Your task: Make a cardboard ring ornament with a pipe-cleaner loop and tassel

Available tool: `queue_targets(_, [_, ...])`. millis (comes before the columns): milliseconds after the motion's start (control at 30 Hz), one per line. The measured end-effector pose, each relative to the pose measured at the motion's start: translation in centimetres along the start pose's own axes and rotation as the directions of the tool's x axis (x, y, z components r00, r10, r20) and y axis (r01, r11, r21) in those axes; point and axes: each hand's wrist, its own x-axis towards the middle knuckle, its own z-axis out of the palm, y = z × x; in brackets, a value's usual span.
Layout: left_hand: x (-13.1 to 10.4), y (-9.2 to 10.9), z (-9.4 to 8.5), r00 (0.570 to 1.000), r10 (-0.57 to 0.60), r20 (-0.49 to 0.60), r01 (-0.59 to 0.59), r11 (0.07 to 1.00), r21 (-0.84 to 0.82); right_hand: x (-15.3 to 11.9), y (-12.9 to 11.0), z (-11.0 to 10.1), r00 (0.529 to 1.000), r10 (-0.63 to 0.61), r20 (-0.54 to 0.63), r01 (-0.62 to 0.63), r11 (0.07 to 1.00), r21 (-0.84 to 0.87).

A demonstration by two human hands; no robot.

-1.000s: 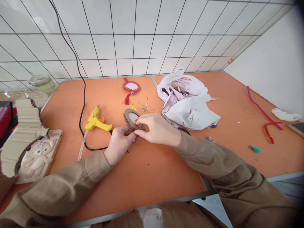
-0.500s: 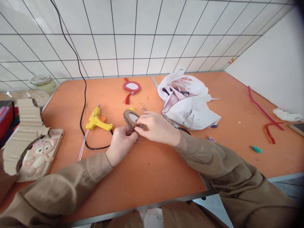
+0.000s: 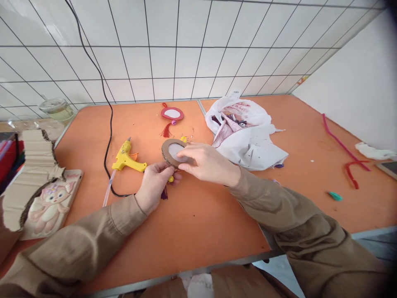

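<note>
White wall tiles rise behind an orange counter. Over it, the left hand is closed, thumb and fingers pinching the near edge of a cardboard disc. The right hand is half open at the disc's right side, index finger over its white centre; whether it grips the rim, I cannot tell. The disc looks partly made: the white centre sits within the ring, and a yellow bead and dark tassel show below, though their attachment is hidden. Its rim remains bare brown, unlike the red-rimmed ornament farther off. Left lies a yellow glue gun; right, a white bag.

Half a second ago the disc was tipped more edge-on; now more of its face shows, and the tassel has come into view.
</note>
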Motion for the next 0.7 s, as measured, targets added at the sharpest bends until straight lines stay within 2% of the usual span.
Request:
queue_targets(133, [0.2,0.1,0.1,0.995,-0.097,-0.004,0.096,0.991,-0.089,0.4,1.5,-0.2,0.990,0.116,-0.075,-0.110,0.991,0.081])
queue_targets(267, [0.2,0.0,0.1,0.995,-0.101,0.004,0.101,0.990,-0.102,1.0,3.0,0.0,0.953,0.263,-0.148,-0.247,0.961,0.121])
queue_targets(333, [0.2,-0.1,0.0,0.996,-0.091,0.008,0.091,0.991,-0.101,1.3,3.5,0.1,0.936,0.320,-0.145,-0.299,0.943,0.144])
queue_targets(700, [-0.1,-0.1,-0.2,0.996,-0.032,0.087,0.042,0.992,-0.118,1.6,3.9,0.9,0.899,0.417,-0.135,-0.384,0.897,0.218])
